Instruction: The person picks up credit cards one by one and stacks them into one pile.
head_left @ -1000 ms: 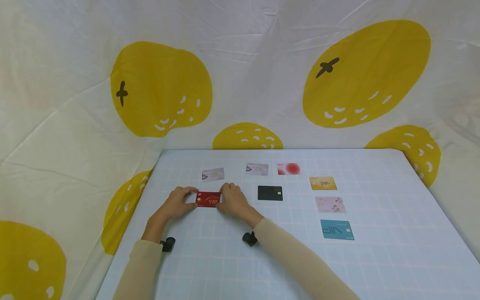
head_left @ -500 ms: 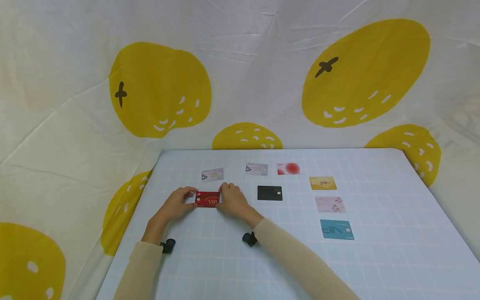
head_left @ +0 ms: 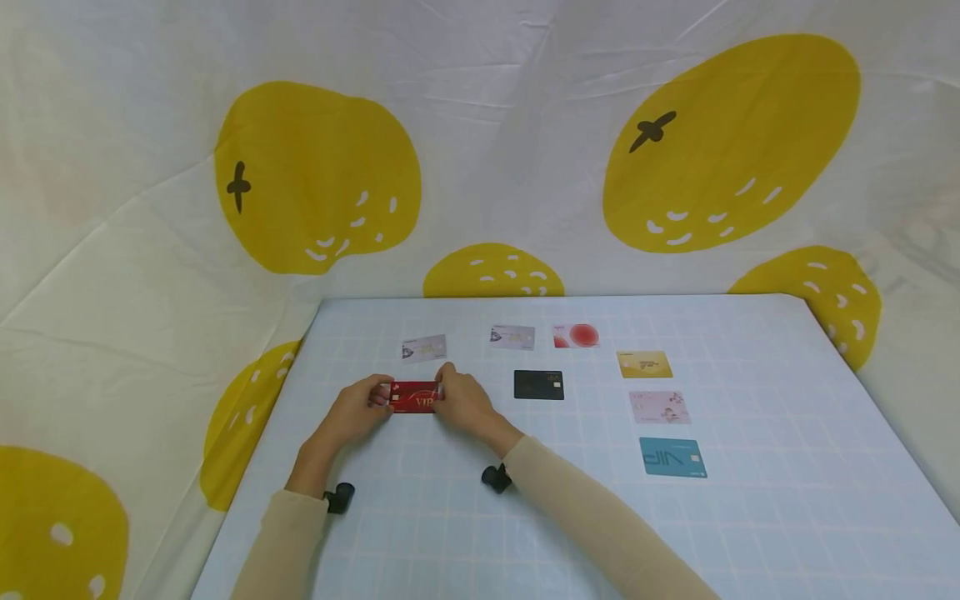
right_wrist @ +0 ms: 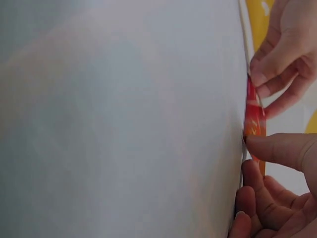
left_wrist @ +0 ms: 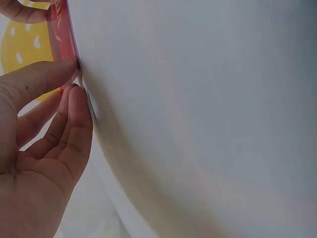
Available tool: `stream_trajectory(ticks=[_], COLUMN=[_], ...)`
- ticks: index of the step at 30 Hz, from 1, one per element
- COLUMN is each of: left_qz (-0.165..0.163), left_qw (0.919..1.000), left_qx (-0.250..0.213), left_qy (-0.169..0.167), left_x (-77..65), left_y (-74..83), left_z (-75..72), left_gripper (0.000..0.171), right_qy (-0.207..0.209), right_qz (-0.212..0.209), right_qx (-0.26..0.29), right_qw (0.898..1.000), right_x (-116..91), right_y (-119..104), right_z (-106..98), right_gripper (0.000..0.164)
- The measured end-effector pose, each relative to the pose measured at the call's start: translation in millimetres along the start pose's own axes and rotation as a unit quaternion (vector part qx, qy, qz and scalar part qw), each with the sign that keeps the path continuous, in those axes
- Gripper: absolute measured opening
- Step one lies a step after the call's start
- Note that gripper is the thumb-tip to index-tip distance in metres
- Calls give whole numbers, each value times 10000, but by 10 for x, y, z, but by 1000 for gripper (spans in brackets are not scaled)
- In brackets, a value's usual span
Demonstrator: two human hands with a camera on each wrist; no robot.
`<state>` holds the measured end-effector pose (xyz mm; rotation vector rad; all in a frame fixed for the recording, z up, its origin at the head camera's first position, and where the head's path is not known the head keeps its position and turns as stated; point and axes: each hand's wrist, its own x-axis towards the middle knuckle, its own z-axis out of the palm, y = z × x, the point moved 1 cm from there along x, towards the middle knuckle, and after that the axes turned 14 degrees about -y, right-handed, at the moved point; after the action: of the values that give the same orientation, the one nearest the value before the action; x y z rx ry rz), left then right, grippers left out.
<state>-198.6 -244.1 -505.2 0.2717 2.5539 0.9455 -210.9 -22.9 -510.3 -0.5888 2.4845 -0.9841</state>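
Note:
A red VIP card (head_left: 411, 397) lies on the table between both hands in the head view. My left hand (head_left: 358, 408) pinches its left end, thumb at the near corner and index finger at the far one. At the opposite end, my right hand (head_left: 467, 402) pinches the card with thumb and fingers, covering its right edge. The left wrist view shows the left thumb (left_wrist: 64, 71) at the card's edge, other fingers curled below. From the right wrist, the right thumb (right_wrist: 272, 148) presses near the card's printed face.
Two silver cards (head_left: 423, 348) and a white card with a red circle (head_left: 576, 336) lie farther back. A black card (head_left: 537, 385) is right of the hands. Gold (head_left: 645, 364), pink (head_left: 660, 407) and teal (head_left: 672, 457) cards form a column on the right.
The left hand's other fingers now show curled at the card's left end. My right fingers have shifted slightly left over the card's right edge. The other cards stay put.

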Motion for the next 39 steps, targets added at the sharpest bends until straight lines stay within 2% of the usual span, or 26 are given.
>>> stream_trajectory(ticks=[6, 12, 21, 29, 34, 39], left_qz=[3, -24, 137, 460, 595, 914], left_qw=[9999, 9995, 9972, 9923, 9892, 9854], left_qx=[-109, -240, -706, -1091, -1312, -1433], left_qy=[95, 199, 204, 368, 260, 145], left_x=[-10, 1, 44, 114, 188, 276], left_y=[67, 146, 290, 526, 658, 790], left_z=[48, 94, 147, 231, 338, 451], left_gripper=[51, 52, 49, 42, 39, 39], right_qy=[114, 229, 276, 301, 447, 788], right_qz=[56, -179, -388, -197, -92, -117], right_qx=[166, 631, 899, 958, 993, 971], right_qw=[9998, 9976, 9948, 9948, 9940, 9921], right_x=[-27, -81, -247, -444, -580, -701], right_y=[17, 66, 210, 360, 476, 623], right_z=[-16, -93, -273, -454, -573, -668], right_gripper=[32, 33, 33, 39, 46, 46])
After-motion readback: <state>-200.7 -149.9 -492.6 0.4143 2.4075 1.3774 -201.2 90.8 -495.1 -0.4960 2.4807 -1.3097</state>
